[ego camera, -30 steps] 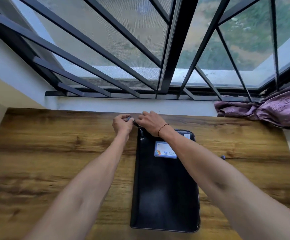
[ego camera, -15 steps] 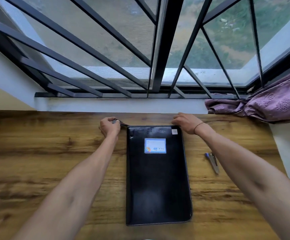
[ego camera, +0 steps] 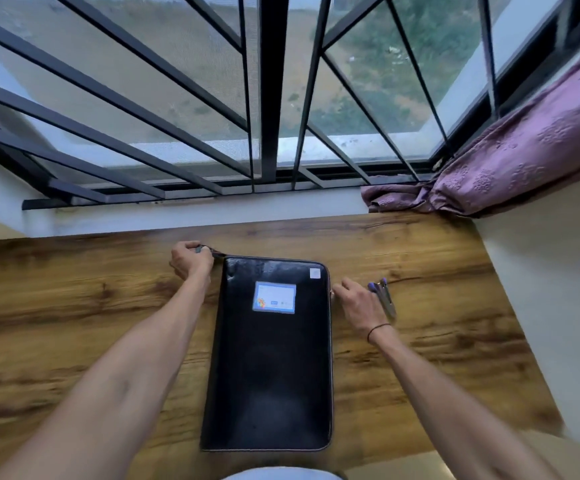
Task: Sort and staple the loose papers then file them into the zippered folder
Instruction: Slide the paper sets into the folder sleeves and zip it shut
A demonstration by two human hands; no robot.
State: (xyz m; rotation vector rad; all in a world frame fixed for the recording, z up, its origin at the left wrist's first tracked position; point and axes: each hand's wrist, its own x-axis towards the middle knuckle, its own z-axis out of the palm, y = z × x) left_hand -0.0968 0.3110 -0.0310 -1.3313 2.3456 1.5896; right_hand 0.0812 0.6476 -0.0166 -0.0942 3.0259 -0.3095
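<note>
A glossy black rectangular zippered folder [ego camera: 271, 358] lies flat mid-desk [ego camera: 73, 306]. At its 2 o'clock edge the right hand [ego camera: 354, 303] pinches the zipper; at 11 o'clock the left hand [ego camera: 191, 259] grips the corner tab. A metal stapler [ego camera: 383, 297] lies at 3 o'clock.

The folder [ego camera: 267, 368] has a glossy black skin like leather or vinyl, with a smooth printed label [ego camera: 274, 297] on its front. The counter [ego camera: 73, 306] is brown wood grain with a matt finish. The stapler [ego camera: 385, 299] looks like bare metal with purple plastic. The curtain [ego camera: 510, 161] is purple embossed cloth with a faint sheen.
</note>
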